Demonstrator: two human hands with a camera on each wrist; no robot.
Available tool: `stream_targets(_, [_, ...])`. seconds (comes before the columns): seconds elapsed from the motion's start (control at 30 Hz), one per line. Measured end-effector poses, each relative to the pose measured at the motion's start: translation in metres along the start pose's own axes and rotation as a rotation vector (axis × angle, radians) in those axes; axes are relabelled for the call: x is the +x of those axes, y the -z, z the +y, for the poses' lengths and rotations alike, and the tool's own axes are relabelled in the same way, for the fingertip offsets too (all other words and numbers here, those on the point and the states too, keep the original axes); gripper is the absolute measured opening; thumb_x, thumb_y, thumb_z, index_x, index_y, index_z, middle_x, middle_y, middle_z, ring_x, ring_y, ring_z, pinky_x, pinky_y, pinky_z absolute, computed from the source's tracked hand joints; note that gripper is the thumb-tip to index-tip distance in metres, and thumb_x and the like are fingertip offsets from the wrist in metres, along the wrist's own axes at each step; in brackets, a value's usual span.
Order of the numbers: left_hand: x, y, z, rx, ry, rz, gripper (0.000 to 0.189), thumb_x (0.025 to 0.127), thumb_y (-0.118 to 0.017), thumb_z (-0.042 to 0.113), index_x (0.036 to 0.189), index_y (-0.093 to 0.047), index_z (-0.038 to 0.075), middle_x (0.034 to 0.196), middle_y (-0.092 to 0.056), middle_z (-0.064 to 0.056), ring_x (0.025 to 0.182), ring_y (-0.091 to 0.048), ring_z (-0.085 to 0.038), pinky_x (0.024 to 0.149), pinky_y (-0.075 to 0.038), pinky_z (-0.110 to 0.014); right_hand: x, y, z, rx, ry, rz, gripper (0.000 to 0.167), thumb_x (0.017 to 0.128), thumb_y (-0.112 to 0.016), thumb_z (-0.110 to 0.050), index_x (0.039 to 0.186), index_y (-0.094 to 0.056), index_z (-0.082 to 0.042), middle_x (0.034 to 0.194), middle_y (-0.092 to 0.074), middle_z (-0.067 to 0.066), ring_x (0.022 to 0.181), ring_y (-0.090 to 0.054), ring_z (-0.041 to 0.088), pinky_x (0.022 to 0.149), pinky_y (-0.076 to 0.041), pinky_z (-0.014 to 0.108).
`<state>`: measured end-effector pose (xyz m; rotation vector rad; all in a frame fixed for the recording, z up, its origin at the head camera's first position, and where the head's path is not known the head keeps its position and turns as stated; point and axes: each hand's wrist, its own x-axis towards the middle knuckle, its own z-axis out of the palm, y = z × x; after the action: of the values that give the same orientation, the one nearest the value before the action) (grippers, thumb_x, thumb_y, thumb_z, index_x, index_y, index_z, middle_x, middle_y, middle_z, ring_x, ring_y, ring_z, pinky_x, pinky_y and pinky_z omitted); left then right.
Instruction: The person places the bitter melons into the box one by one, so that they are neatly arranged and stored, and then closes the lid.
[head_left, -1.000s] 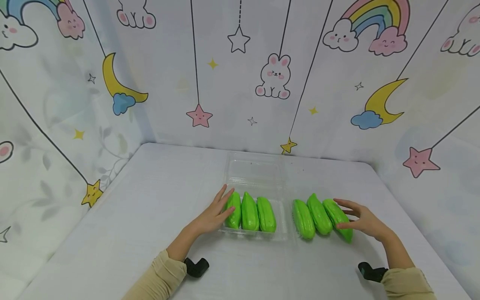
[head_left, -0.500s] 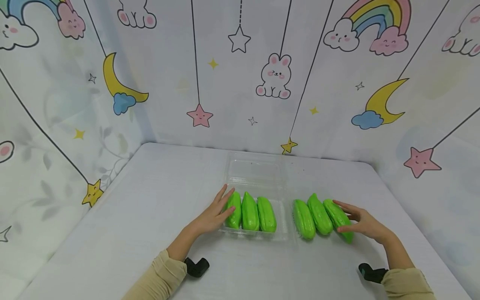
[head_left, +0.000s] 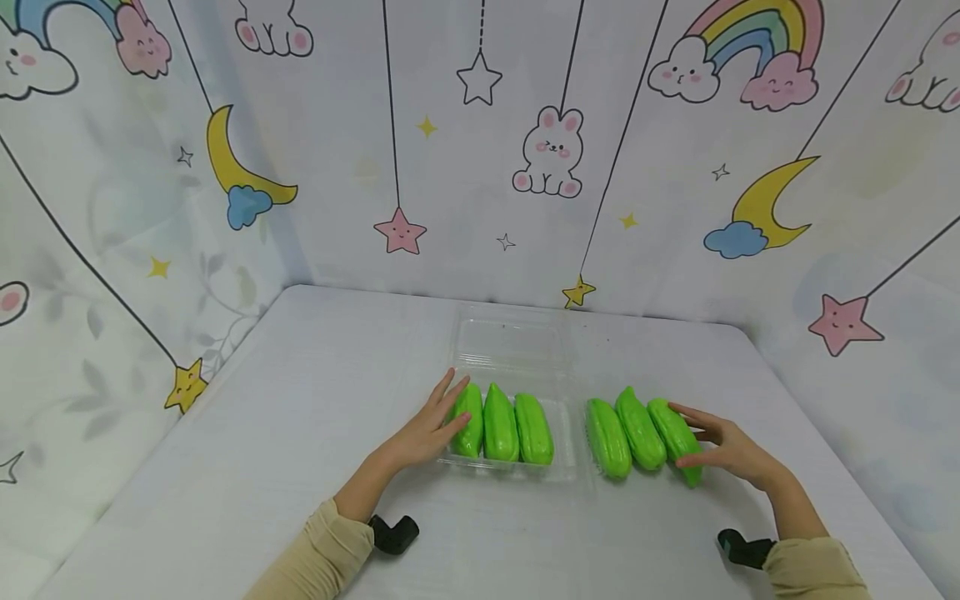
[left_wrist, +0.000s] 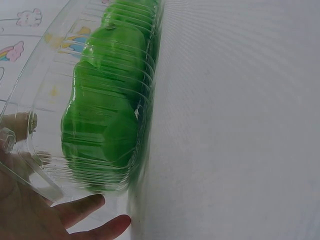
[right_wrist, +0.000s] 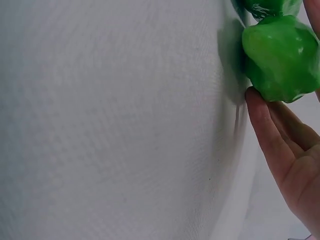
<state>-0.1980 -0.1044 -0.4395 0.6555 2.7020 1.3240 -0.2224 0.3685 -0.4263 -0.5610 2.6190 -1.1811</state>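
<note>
Presently | left hand (head_left: pixel 422 433), right hand (head_left: pixel 729 443) spread | all six green vegetables (head_left: pixel 534 429): head view only

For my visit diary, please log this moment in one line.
left hand: at clear box | box: open, three green vegetables inside | right hand: touching rightmost of three outside vegetables

Six vegetables (head_left: pixel 501 423), one container (head_left: pixel 510 337), two hands (head_left: pixel 426 435) show.
</note>
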Motion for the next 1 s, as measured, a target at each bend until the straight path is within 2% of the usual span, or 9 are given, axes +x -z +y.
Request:
stream_targets(0.23, [0.000,0.000,0.000,0.006,-0.005,0.003,0.058,0.099,-0.040,0.031,0.148,-0.014,0.012,0.153,0.006,-0.008,0.137,-0.008,-0.035,0.101,-0.021,-0.059,0.001,0.001,0.003,0.041,-0.012,-0.005,0.079,0.075,-0.074,-0.011,0.141,-0.031,-0.002,0.139,-0.030,0.029,0.112,-0.043,0.050,0.076,-0.048,0.034])
stream_targets(0.47, [0.000,0.000,0.001,0.004,0.001,-0.001,0.059,0.099,-0.040,0.034,0.148,-0.014,0.015,0.153,0.007,-0.007,0.137,-0.008,-0.035,0.102,-0.021,-0.059,0.000,0.001,0.003,0.045,-0.030,0.027,0.080,0.074,-0.075,-0.011,0.141,-0.032,-0.003,0.138,-0.030,0.030,0.110,-0.045,0.049,0.077,-0.047,0.041])
stream_targets(0.63, [-0.001,0.000,0.001,0.004,0.001,-0.001,0.059,0.098,-0.039,0.035,0.148,-0.014,0.015,0.153,0.006,-0.008,0.137,-0.008,-0.035,0.101,-0.021,-0.059,-0.001,0.003,0.002,0.038,-0.029,0.048,0.078,0.075,-0.075,-0.010,0.140,-0.032,-0.003,0.135,-0.034,0.031,0.108,-0.048,0.047,0.076,-0.048,0.035])
stream_targets(0.73, [-0.001,0.000,0.001,0.003,-0.002,0.002,0.059,0.099,-0.040,0.034,0.148,-0.015,0.013,0.153,0.006,-0.008,0.136,-0.008,-0.036,0.101,-0.022,-0.059,-0.001,0.005,-0.001,0.032,-0.032,0.055,0.078,0.075,-0.075,-0.010,0.140,-0.032,-0.003,0.134,-0.035,0.030,0.106,-0.053,0.034,0.075,-0.048,0.032])
stream_targets(0.87, [-0.001,0.000,0.000,0.006,-0.002,0.002,0.059,0.099,-0.040,0.034,0.148,-0.015,0.012,0.153,0.006,-0.009,0.136,-0.008,-0.035,0.101,-0.022,-0.059,-0.002,0.008,-0.006,0.035,-0.035,0.066,0.078,0.075,-0.075,-0.010,0.141,-0.032,-0.006,0.133,-0.036,0.028,0.099,-0.053,0.009,0.074,-0.048,0.030])
stream_targets(1.0, [-0.001,0.000,0.001,0.007,-0.003,0.001,0.059,0.099,-0.039,0.034,0.148,-0.015,0.012,0.152,0.005,-0.012,0.136,-0.008,-0.036,0.101,-0.022,-0.059,-0.002,0.009,-0.010,0.041,-0.013,0.077,0.077,0.076,-0.074,-0.011,0.141,-0.033,-0.008,0.132,-0.036,0.027,0.096,-0.053,0.004,0.074,-0.048,0.028])
